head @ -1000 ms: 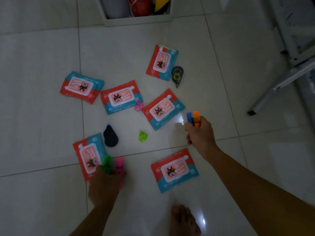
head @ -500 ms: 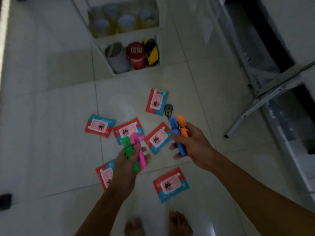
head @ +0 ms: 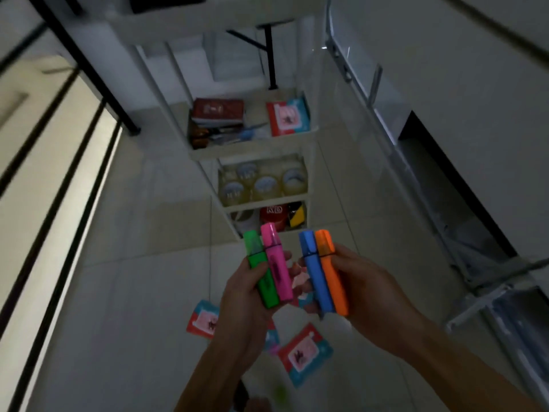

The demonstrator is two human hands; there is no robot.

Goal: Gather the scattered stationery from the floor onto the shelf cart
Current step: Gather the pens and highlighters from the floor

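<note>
- The left hand (head: 246, 295) has its fingers curled round a green highlighter (head: 261, 272) and a pink highlighter (head: 276, 263), held side by side with caps pointing away
- The right hand (head: 365, 289) grips a blue highlighter (head: 315, 272) and an orange highlighter (head: 331, 272) the same way; both pairs hang in the air near the shelf cart (head: 252, 150), not yet on it
- Judging by this, the task is partway: four pens are lifted but undelivered, and the cart's top tray already carries one wipe pack (head: 286, 118) beside a dark red book (head: 218, 111)
- Left to do: at least two more packs on the floor (head: 104, 292), one on the left (head: 203, 318), one nearer (head: 304, 353), plus a small blurred green thing at the near edge
- The highlighters are chunky, flat-sided plastic with translucent caps; the packs look like soft, glossy film pouches in red and teal
- The cart is pale moulded plastic with walled tiers; lower tiers hold rolls of tape (head: 263, 182)
- The floor is smooth, shiny pale tile
</note>
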